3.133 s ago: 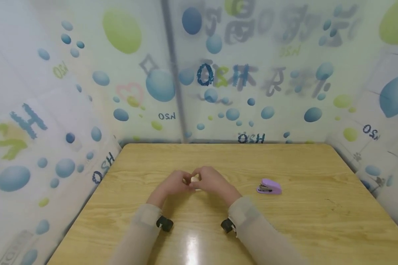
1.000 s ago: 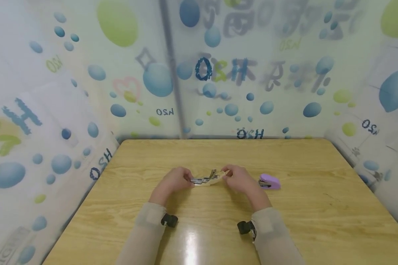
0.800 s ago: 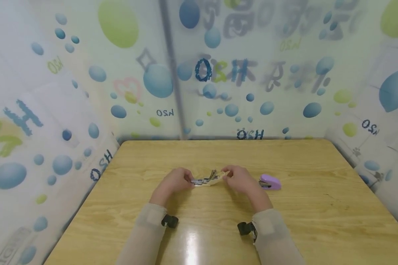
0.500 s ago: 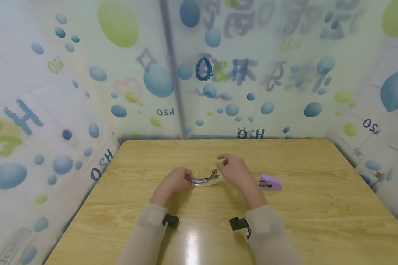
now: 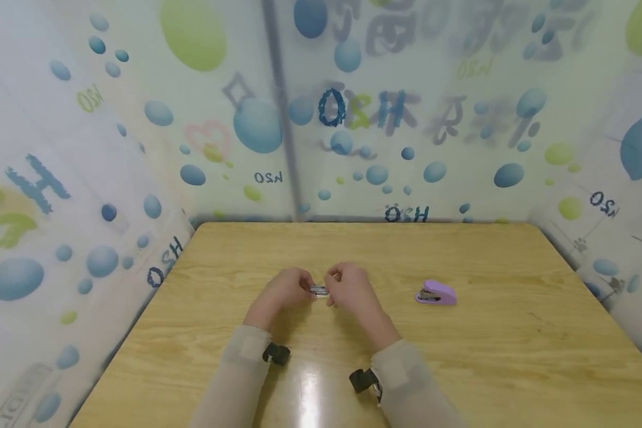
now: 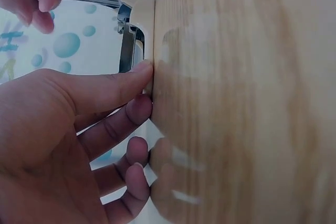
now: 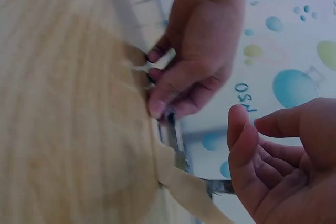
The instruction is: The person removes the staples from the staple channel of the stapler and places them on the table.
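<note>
A cream stapler (image 5: 320, 290) lies opened out on the table, its metal staple channel showing. In the left wrist view my left hand (image 6: 68, 129) pinches the end of its base between thumb and index finger, low against the tabletop. My right hand (image 5: 353, 291) is held over the opened side of the stapler and hides much of it in the head view. In the right wrist view the right fingers (image 7: 244, 148) are loosely bent, thumb and index close together, with nothing visible between them. The cream cover (image 7: 186, 192) and a metal arm extend beside that hand.
A purple stapler (image 5: 438, 292) sits on the wooden table (image 5: 487, 356) to the right of my right hand. Patterned curtains (image 5: 380, 172) with blue and green drops surround the table at the back and sides.
The cream stapler has been swung open. My right hand has let go of its cover, lifted, and moved left over the metal part. The left hand keeps its place on the base.
</note>
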Demonstrator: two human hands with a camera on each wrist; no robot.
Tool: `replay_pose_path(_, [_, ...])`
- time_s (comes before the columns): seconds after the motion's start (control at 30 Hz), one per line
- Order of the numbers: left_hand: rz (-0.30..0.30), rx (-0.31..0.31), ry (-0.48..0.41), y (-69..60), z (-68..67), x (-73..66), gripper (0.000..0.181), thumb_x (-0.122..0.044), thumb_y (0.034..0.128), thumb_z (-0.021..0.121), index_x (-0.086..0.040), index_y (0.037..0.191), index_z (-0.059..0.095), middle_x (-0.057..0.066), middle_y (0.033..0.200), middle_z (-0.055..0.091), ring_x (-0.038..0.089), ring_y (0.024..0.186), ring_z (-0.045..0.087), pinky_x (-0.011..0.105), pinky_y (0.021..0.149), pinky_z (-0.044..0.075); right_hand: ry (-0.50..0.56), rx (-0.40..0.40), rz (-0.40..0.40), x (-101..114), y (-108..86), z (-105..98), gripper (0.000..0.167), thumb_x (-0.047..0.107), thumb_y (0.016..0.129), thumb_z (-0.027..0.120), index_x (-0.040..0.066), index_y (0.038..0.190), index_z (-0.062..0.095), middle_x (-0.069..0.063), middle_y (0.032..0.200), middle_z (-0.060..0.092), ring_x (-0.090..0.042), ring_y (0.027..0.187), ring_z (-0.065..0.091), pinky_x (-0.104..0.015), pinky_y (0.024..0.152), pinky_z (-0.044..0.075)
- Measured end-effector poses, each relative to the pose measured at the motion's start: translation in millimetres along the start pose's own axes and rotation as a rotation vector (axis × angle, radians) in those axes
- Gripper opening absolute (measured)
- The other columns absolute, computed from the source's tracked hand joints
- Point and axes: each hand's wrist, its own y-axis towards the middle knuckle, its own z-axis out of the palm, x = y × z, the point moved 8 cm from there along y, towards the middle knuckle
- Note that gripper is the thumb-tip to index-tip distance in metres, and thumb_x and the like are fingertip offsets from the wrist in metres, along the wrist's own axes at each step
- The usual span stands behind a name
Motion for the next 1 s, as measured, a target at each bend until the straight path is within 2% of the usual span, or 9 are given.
replay_pose_path(0.17, [0.001, -0.001, 0.004, -0.5, -2.1, -2.9, 0.011, -0.02, 0.0737, 0.075, -0.017, 0.078, 0.065, -0.005, 0.077, 0.066, 0.01, 0.071, 0.057, 0.028, 0.067, 0.045, -0.026, 0.038, 0.046, -9.7, 0.4, 18.3, 0.031, 0.022, 0.092, 0.044, 0.003, 0.113, 0.056, -0.01, 0.085, 0.067, -0.018, 0.053, 0.064, -0.027, 0.043, 0.045])
replay_pose_path(0.4, [0.007, 0.001, 0.014, 0.7, -2.1, -0.1, 0.011, -0.019, 0.0737, 0.074, -0.017, 0.08, 0.065, -0.006, 0.077, 0.066, 0.01, 0.07, 0.056, 0.028, 0.066, 0.044, -0.049, 0.007, 0.096, -22.8, 4.5, 25.0, 0.027, 0.018, 0.093, 0.041, 0.0, 0.105, 0.057, -0.006, 0.073, 0.065, -0.019, 0.052, 0.063, -0.024, 0.04, 0.045])
replay_pose_path(0.5, [0.024, -0.008, 0.032, 0.8, -3.6, -1.5, 0.012, -0.019, 0.0737, 0.074, -0.017, 0.08, 0.065, -0.006, 0.078, 0.066, 0.01, 0.07, 0.056, 0.028, 0.066, 0.044, -0.049, -0.007, 0.108, -25.3, 5.4, 27.4, 0.028, 0.016, 0.092, 0.041, -0.002, 0.106, 0.057, -0.006, 0.067, 0.063, -0.019, 0.05, 0.063, -0.023, 0.041, 0.046])
replay_pose_path(0.63, [0.03, -0.018, 0.04, 1.1, -4.9, -2.2, 0.011, -0.019, 0.0738, 0.074, -0.018, 0.079, 0.065, -0.007, 0.078, 0.066, 0.009, 0.071, 0.057, 0.029, 0.068, 0.045, -0.006, -0.012, 0.115, -26.8, 7.1, 32.8, 0.028, 0.014, 0.093, 0.041, -0.004, 0.108, 0.056, -0.007, 0.065, 0.062, -0.019, 0.049, 0.063, -0.024, 0.043, 0.048])
replay_pose_path(0.8, [0.018, -0.019, 0.03, 0.4, -3.8, -0.6, 0.011, -0.019, 0.0736, 0.074, -0.02, 0.078, 0.064, -0.007, 0.079, 0.066, 0.009, 0.074, 0.057, 0.03, 0.071, 0.045, 0.063, -0.008, 0.103, -24.2, 8.7, 38.6, 0.024, 0.012, 0.089, 0.044, -0.003, 0.1, 0.059, -0.007, 0.067, 0.065, -0.018, 0.05, 0.063, -0.026, 0.045, 0.05])
replay_pose_path(1.0, [0.038, -0.035, 0.034, 0.6, -3.2, -1.5, 0.012, -0.016, 0.0718, 0.073, -0.021, 0.078, 0.064, -0.007, 0.08, 0.067, 0.01, 0.076, 0.058, 0.031, 0.074, 0.046, 0.189, -0.019, 0.132, -24.4, 8.3, 39.7, 0.023, 0.012, 0.089, 0.046, -0.005, 0.094, 0.06, -0.015, 0.072, 0.066, -0.02, 0.053, 0.065, -0.029, 0.05, 0.053])
